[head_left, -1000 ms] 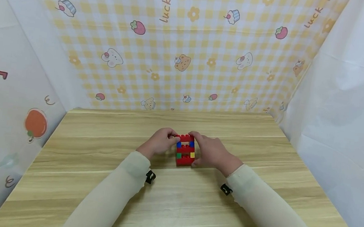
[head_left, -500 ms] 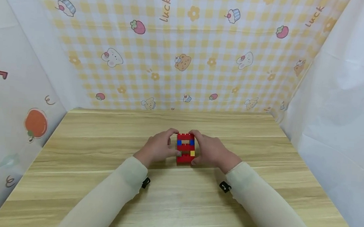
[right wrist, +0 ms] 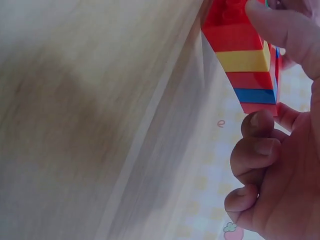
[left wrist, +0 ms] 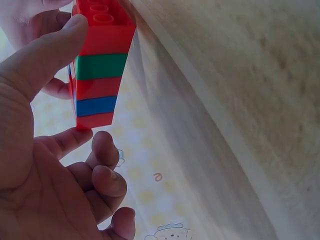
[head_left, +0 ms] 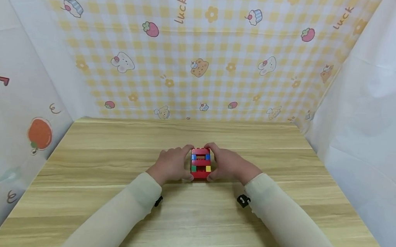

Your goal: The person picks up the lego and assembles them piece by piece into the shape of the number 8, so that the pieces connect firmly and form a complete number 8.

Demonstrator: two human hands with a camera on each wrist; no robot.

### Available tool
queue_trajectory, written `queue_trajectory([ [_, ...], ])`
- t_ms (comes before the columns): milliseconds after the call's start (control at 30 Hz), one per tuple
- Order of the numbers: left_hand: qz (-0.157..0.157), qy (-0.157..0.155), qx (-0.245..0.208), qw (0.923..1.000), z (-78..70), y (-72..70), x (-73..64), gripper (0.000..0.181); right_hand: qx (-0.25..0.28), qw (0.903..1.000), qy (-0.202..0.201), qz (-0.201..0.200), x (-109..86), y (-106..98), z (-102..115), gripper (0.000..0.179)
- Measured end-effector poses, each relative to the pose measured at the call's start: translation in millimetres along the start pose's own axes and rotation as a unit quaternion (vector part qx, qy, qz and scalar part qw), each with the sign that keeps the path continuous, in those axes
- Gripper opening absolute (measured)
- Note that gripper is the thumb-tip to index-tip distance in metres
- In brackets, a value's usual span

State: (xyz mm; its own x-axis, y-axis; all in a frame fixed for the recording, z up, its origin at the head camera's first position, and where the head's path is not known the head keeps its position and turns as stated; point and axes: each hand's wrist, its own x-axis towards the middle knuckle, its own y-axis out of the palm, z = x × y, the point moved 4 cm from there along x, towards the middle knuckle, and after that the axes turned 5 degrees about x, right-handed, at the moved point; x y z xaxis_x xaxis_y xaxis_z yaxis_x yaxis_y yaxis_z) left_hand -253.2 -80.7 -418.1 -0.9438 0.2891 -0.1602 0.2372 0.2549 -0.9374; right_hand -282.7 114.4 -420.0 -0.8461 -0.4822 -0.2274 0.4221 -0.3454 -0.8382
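A small stack of toy building bricks [head_left: 200, 163] is held between my two hands at mid-table in the head view. Red layers alternate with a green and yellow layer and a blue layer, leaving gaps through the middle. My left hand [head_left: 171, 164] pinches its left side, thumb at the near red end and index finger at the far end. My right hand [head_left: 229, 165] grips the right side the same way. In the left wrist view the green brick [left wrist: 102, 66] shows; the yellow brick [right wrist: 240, 61] faces the right wrist camera. The other fingers curl loosely below the stack.
The wood-grain table [head_left: 190, 223] spreads around both arms. Behind it hangs a yellow checked cloth [head_left: 190, 41] with cartoon prints. White cloth sheets [head_left: 376, 126] close off the left and right sides.
My left thumb has slid from the upper part of the stack down to its near end, while the left index finger reached the far end. The stack has tilted slightly; the right hand keeps its grip.
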Motion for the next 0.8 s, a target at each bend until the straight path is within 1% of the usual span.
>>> queue_trajectory([
  [133,0.009,-0.003,-0.016,0.9998,1.2,2.3,0.5,0.101,0.038,0.9990,-0.001,0.022,0.3,0,-2,0.103],
  [267,0.025,0.001,-0.035,0.9991,2.7,4.5,1.0,0.099,0.062,0.9972,0.000,0.043,0.3,1,-4,0.099],
  [500,0.075,-0.008,-0.077,0.9942,6.4,6.4,3.1,0.092,0.081,0.9935,0.017,0.077,2.0,3,-10,0.098],
  [633,0.092,-0.013,-0.089,0.9917,8.0,7.0,4.8,0.091,0.088,0.9927,0.013,0.082,4.0,4,-15,0.098],
  [800,0.091,-0.025,-0.104,0.9901,10.0,7.3,6.8,0.091,0.088,0.9937,0.006,0.069,4.6,2,-17,0.096],
])
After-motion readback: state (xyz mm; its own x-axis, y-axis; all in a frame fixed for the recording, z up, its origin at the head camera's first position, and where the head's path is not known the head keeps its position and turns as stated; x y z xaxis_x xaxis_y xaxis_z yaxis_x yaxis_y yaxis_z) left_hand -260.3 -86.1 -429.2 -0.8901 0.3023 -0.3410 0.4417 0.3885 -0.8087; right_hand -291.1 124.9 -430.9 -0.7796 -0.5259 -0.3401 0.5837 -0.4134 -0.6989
